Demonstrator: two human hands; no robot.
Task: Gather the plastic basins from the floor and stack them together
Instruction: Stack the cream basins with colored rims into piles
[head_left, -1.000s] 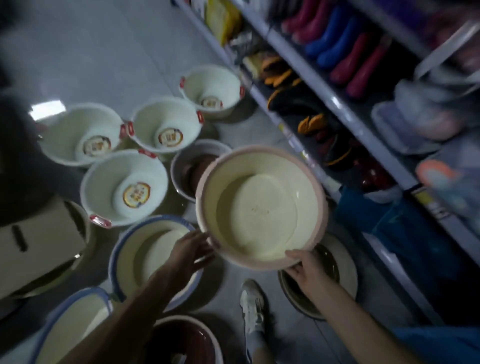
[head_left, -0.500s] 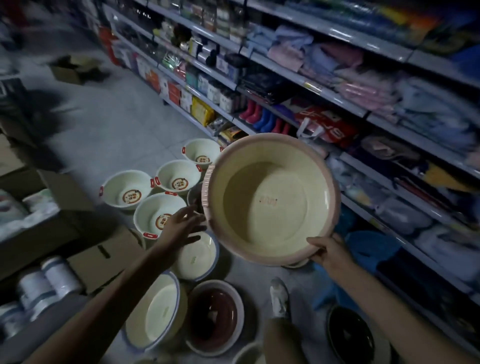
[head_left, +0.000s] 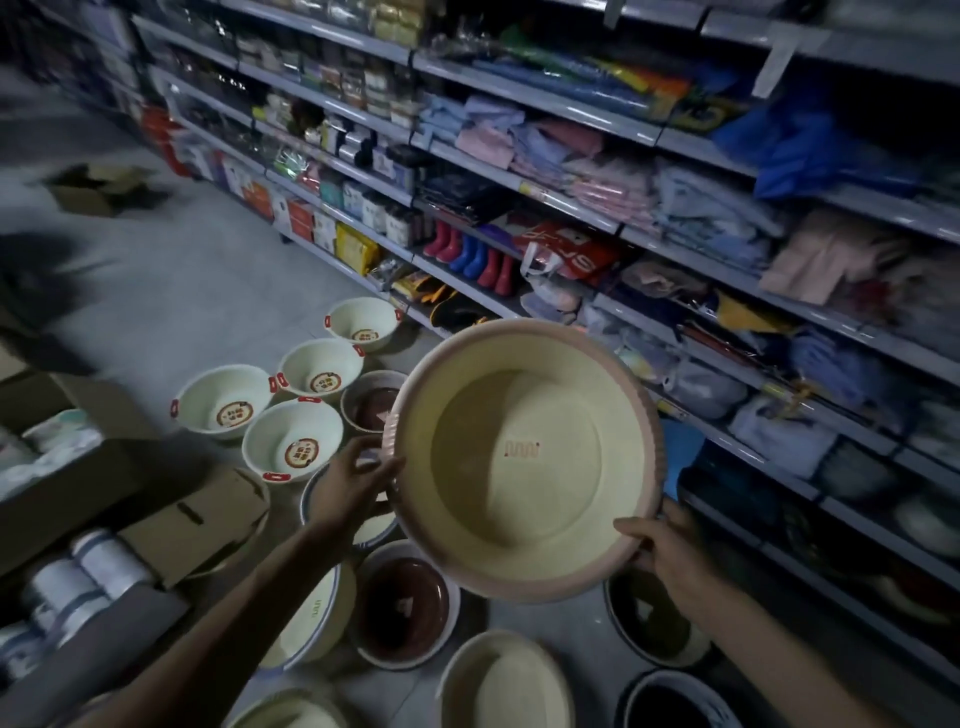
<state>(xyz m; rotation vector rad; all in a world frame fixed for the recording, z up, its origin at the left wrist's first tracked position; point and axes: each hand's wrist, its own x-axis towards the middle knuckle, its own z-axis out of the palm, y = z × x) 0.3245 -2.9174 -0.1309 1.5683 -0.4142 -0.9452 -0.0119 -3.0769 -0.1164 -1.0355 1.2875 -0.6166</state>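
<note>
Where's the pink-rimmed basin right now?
Centre of the head view, the pink-rimmed basin is held off the floor before the shelves, left hand on its left rim, right hand gripping its lower-right rim.

**A dim shop aisle, shelving down its right side**

A pale grey floor (head_left: 218, 270) filled the left and centre of the frame, and long metal shelving (head_left: 540, 101) ran in tiers from the upper left to the lower right. Folded pink and pale blue cloths (head_left: 597, 171) lay on the shelves right of centre, small red and blue rubber boots (head_left: 470, 257) stood lower at centre, and boxed goods (head_left: 332, 218) crowded the far left tiers. An open cardboard box (head_left: 98, 189) sat on the floor at upper left. Flattened cardboard (head_left: 197, 519) and white rolls (head_left: 98, 566) lay at lower left. The light was low, the lower right shelves were nearly black, and the upper left was blurred.
</note>
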